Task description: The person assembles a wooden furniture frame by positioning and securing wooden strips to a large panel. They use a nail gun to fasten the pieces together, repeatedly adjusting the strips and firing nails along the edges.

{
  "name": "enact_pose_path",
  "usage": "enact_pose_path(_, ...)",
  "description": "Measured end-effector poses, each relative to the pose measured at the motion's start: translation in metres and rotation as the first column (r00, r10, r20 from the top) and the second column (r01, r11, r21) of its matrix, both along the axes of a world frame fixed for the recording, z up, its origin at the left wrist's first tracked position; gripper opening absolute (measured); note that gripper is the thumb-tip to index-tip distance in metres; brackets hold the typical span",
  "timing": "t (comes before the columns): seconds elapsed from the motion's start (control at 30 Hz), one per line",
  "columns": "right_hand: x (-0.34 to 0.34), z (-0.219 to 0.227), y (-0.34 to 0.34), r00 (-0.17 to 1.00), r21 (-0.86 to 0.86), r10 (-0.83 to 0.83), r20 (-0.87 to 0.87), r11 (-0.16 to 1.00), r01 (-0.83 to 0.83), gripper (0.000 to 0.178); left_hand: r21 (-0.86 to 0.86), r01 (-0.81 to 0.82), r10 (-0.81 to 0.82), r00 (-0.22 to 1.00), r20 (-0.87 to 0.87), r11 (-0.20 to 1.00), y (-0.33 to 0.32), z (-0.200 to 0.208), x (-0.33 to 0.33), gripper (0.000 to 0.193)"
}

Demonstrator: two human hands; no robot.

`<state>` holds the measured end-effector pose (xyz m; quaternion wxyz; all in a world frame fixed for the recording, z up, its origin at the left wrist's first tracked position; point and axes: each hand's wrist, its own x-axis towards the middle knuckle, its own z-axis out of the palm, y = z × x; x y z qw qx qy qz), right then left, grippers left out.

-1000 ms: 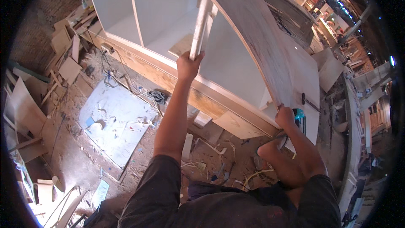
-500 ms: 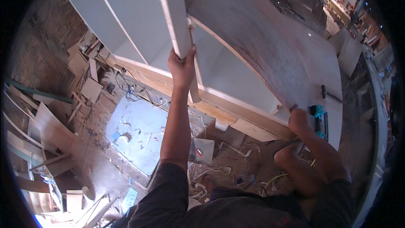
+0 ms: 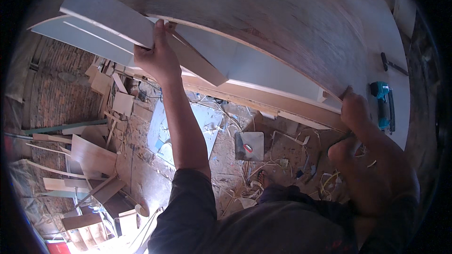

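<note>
My left hand (image 3: 159, 61) is closed round a pale wooden board (image 3: 106, 15) with a straight edge, its thumb lying along the end. Just right of that hand slants a light wooden strip (image 3: 200, 63); I cannot tell whether it is joined to the board. A large curved plywood panel (image 3: 263, 16) arches over a white-lined wooden frame (image 3: 263, 68). At the panel's lower right end my right hand (image 3: 355, 110) grips its edge, fingers partly hidden. Beside this hand lie a teal nail gun (image 3: 382, 106) and a hammer (image 3: 394, 64).
Wood offcuts (image 3: 96, 155) are heaped on the left by a brick wall (image 3: 59, 80). Below the frame, a pale blue sheet (image 3: 207, 124), a small grey square board (image 3: 254, 146) and scattered scraps cover the dirt floor. My bent knee (image 3: 341, 153) is below my right hand.
My left hand has swung the board leftward, from nearly upright to slanting up and left. The whole view has shifted; my right hand stays on the panel edge, and the nail gun shows more fully.
</note>
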<state>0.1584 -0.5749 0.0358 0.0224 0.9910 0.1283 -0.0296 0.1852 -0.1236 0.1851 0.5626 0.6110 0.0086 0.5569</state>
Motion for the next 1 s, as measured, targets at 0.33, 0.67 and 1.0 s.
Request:
enact_pose_path(0.33,0.008,-0.012,0.003,0.998,-0.020,-0.027,-0.052,0.999,0.026,0.064,0.040,-0.097,0.102,0.981,-0.164,0.995,-0.007,-0.045,-0.005,0.025)
enact_pose_path(0.67,0.005,-0.007,0.001,1.000,-0.081,-0.024,-0.006,0.996,0.023,0.042,0.035,-0.062,0.068,0.971,-0.228,0.997,-0.008,-0.047,0.004,0.019)
enact_pose_path(1.0,0.011,0.065,0.047,0.982,0.090,0.181,0.064,0.978,-0.186,0.099,0.076,-0.078,0.096,0.953,-0.288,0.994,-0.004,-0.047,0.000,0.047)
